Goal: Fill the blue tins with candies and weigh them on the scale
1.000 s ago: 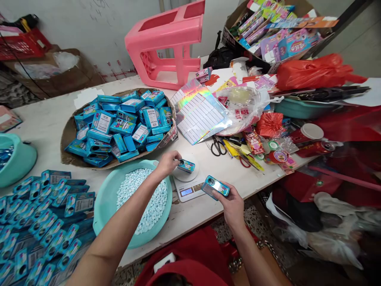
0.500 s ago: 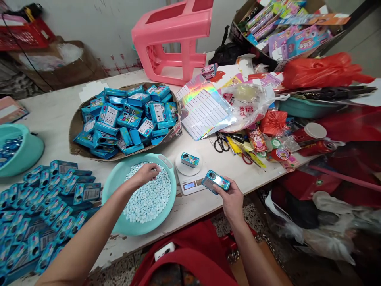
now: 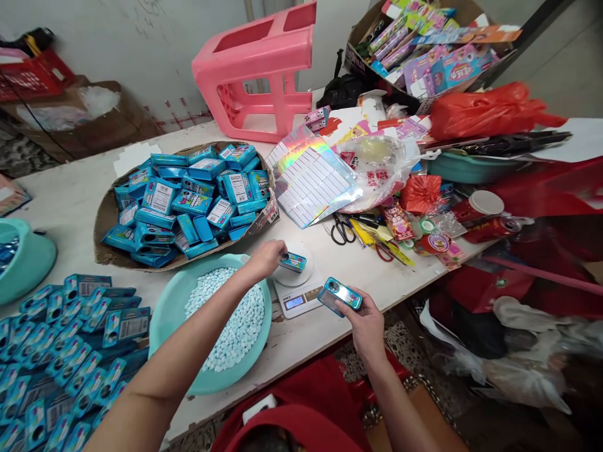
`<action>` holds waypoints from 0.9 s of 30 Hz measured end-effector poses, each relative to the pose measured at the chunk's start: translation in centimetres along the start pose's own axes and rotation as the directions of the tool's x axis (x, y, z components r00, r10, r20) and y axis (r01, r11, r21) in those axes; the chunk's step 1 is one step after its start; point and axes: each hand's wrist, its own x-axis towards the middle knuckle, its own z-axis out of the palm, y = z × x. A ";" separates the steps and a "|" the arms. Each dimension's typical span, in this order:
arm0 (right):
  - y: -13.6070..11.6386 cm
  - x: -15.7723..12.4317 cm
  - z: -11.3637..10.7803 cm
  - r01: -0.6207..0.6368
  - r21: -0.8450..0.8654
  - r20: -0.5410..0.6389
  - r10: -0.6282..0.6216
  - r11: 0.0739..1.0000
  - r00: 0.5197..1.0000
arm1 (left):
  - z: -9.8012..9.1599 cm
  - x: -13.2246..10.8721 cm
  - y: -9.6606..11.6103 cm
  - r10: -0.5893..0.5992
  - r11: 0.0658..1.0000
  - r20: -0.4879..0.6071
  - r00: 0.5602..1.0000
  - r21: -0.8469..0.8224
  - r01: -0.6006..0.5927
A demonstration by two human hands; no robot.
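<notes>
At far left, a teal tub (image 3: 35, 256) sits beside rows of blue tins (image 3: 70, 342) stood on the worktop (image 3: 325, 260). Next comes a cardboard tray (image 3: 104, 235) heaped with more tins, and in front of it a basin (image 3: 162, 323) holding plenty of pale pellets (image 3: 235, 333). Your left hand (image 3: 266, 258) reaches over the basin, its fingers drawn together at the near end of a small tin (image 3: 294, 262); whether they grip it or pinch a pellet, you cannot tell from here. That tin lies on the round pan of a digital scale (image 3: 306, 301), its display lit. To its right, your right hand (image 3: 366, 317) grasps a second tin (image 3: 341, 296) between thumb and fingers, above the worktop's edge. By all appearances you are mid-batch: one tin is on the pan, another waits in hand, and pellets remain. Which of the grouped tins are finished is not clear.
</notes>
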 end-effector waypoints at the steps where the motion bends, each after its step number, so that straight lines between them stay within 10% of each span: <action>1: 0.0 0.1 0.0 0.000 0.003 -0.003 0.000 1.000 1.000 | 0.2 0.3 0.1 0.014 0.999 0.011 1.000 0.037 -0.015; 13: 0.1 1.3 0.1 -0.018 0.000 -0.001 0.018 1.000 1.000 | -1.8 -0.7 0.2 -0.021 0.982 0.067 0.998 0.191 0.008; 21: 0.2 1.7 2.1 0.017 -0.057 0.073 -0.012 0.998 0.997 | 1.1 -1.1 0.3 0.040 0.921 0.109 0.993 0.381 -0.079; 27: 2.2 4.1 7.3 0.139 -0.070 0.130 -0.129 0.988 0.983 | -7.8 -10.6 -1.1 -0.169 0.953 -0.326 0.930 0.188 0.239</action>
